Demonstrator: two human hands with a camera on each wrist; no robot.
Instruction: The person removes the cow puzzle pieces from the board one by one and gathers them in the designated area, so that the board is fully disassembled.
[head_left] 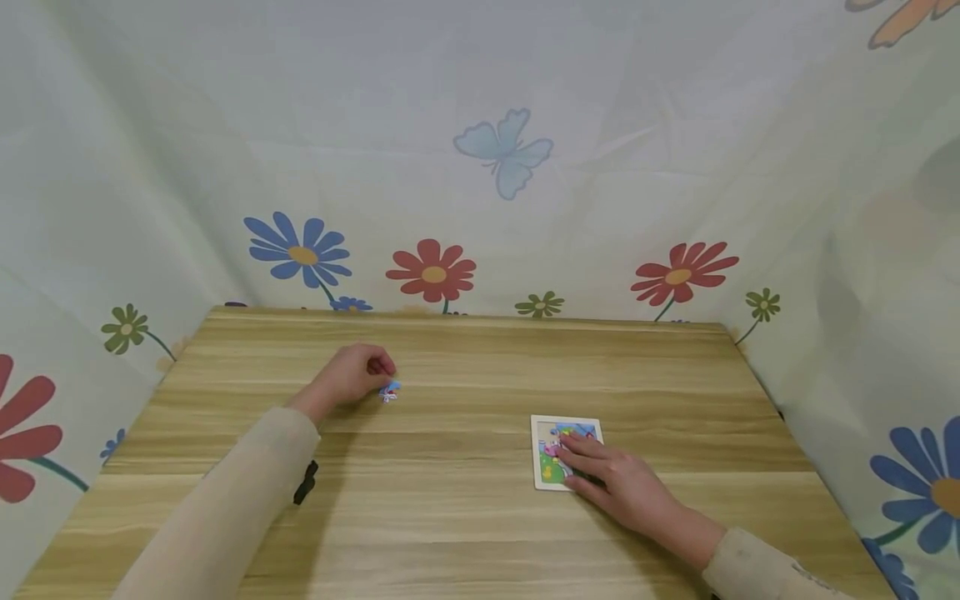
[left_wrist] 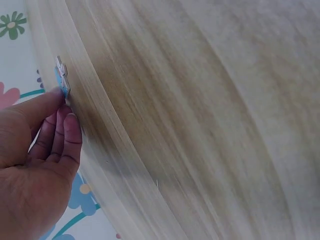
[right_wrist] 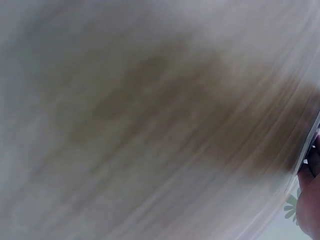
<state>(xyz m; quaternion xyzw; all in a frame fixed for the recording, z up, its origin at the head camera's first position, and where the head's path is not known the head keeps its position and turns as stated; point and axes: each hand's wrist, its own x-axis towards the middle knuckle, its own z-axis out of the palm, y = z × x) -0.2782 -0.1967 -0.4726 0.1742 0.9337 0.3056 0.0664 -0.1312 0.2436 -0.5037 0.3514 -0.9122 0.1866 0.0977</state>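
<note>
In the head view my left hand [head_left: 351, 372] pinches a small jigsaw puzzle piece [head_left: 389, 390] with blue, white and red on it, over the left part of the table. The left wrist view shows the piece [left_wrist: 61, 74] edge-on between thumb and fingertips. To the right lies a white-framed puzzle board [head_left: 537, 467] with a colourful cartoon picture. My right hand [head_left: 626, 483] rests on it with extended fingers, hiding the picture's right and lower part. Only a little of the right hand [right_wrist: 310, 202] appears at the edge of the right wrist view.
A wood-grain table [head_left: 450, 525] spans the space below the hands. A white curtain [head_left: 615, 150] printed with flowers and a butterfly hangs behind it and along both sides. A small black object [head_left: 306, 482] shows beside the left sleeve.
</note>
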